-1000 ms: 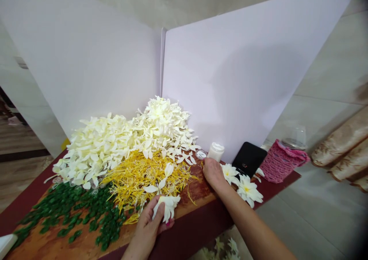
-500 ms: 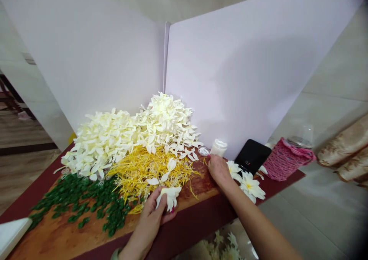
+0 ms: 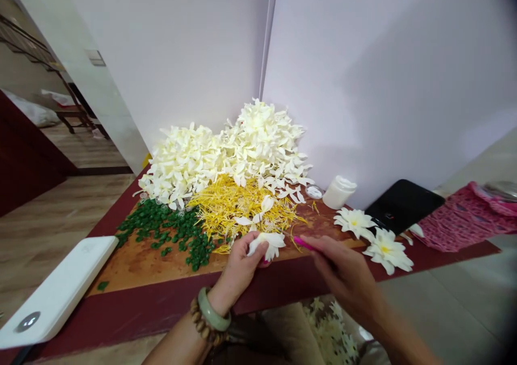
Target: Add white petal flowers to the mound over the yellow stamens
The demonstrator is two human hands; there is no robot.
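Observation:
My left hand [image 3: 238, 271] is closed round a white artificial flower [image 3: 270, 242] at the table's front edge. My right hand [image 3: 343, 273] is just right of it, fingers pinched on a thin pink tool [image 3: 304, 243] whose tip points at the flower. Behind them lie a heap of white petals [image 3: 234, 149], a pile of yellow stamens [image 3: 238, 209] and scattered green pieces [image 3: 169, 233]. Two finished white flowers [image 3: 369, 233] lie to the right. A small white jar [image 3: 338, 191] stands near the backboard.
A white flat device [image 3: 56, 292] lies at the front left on the dark red table [image 3: 161, 306]. A black device [image 3: 404, 206] and a pink woven basket [image 3: 464, 219] sit at the right. White boards [image 3: 363, 74] wall the back. More flowers [image 3: 331, 332] lie below the table.
My right hand has drawn back from beside the jar to the front edge, now holding the pink tool next to the flower. The view has swung left and closer.

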